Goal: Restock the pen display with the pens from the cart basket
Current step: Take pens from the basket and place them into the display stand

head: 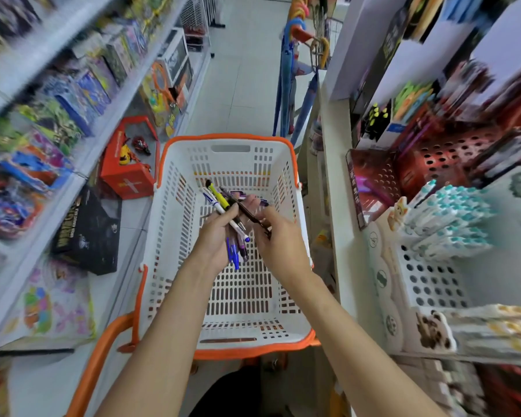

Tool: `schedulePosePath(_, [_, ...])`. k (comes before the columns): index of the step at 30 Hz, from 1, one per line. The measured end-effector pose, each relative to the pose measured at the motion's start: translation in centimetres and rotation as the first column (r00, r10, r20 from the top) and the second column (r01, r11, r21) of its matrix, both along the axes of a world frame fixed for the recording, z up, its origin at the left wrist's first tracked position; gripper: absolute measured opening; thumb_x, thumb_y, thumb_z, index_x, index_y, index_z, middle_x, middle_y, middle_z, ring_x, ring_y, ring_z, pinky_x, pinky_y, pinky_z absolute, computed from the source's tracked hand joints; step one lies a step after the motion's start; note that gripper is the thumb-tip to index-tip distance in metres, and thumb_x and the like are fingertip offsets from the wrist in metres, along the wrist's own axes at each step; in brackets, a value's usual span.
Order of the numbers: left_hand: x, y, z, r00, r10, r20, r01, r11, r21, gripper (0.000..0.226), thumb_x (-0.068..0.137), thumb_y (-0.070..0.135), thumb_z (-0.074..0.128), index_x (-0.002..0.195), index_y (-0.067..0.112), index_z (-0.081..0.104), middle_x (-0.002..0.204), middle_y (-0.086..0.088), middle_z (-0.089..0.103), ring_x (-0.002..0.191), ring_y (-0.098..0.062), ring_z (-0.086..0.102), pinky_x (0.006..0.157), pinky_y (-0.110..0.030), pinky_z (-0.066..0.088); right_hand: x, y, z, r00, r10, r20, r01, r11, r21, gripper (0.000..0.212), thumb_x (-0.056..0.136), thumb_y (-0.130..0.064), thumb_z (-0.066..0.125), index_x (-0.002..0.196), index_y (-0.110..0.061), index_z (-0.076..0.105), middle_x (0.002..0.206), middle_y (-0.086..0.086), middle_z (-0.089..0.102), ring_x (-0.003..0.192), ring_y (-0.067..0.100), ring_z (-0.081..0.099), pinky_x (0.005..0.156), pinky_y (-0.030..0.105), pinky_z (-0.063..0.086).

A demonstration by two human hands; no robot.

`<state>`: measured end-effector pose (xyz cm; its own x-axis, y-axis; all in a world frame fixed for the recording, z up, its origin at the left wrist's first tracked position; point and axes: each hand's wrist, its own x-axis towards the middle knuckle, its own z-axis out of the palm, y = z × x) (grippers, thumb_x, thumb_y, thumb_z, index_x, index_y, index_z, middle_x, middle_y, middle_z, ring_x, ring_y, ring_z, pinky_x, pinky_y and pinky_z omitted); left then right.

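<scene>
White plastic basket looks picked over; the pens are in hand and none has reached the display yet.

Directly beneath both hands sits the orange-rimmed cart basket [175,236], its slotted floor showing under the wrists. A couple of purple shapes [263,202] just beyond the fingers may be pens left inside or part of the handful; I cannot tell which. Off to the right of the right hand stands the pen display [427,275], a white perforated rack with many unfilled holes below a row of teal-capped pens [451,218]. The left hand [215,236] is curled round a bundle of pens [233,236] in blue, purple, white and yellow. The right hand [278,239] pinches a single dark pen [247,210] lying across that bundle. Gathering seems almost done; the slotting into the rack is all to come.
</scene>
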<state>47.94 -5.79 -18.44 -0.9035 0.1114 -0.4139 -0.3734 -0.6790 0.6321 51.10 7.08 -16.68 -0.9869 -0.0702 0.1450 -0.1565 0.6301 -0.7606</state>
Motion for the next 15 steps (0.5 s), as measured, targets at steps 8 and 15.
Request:
schedulePosePath(8, [1.5,-0.9,0.6,0.998,0.067,-0.003,-0.067,0.988,-0.139,0.017,0.095,-0.001,0.056,0.107,0.008,0.064,0.091,-0.004,0.072,0.078,-0.013,0.071,0.067,-0.028,0.059,0.1,0.8,1.1,0.999,0.022,-0.045,-0.026,0.996,-0.086,0.027,0.099,-0.024,0.058,0.121,-0.014,0.068,0.110,-0.003,0.069,0.078,0.005,0.064,0.072,0.028,0.057])
schedulePosePath(15, [2.6,-1.2,3.0,0.947,-0.319,-0.037,0.304,0.927,-0.221,0.033,0.083,0.001,0.064,0.114,0.009,0.057,0.090,-0.012,0.073,0.069,-0.019,0.067,0.066,-0.029,0.058,-6.3,2.0,6.1,0.905,0.264,0.333,-0.191,0.953,-0.237,0.064,0.091,-0.024,0.071,0.147,-0.022,0.040,0.126,0.002,0.060,0.105,0.012,0.063,0.087,0.026,0.054])
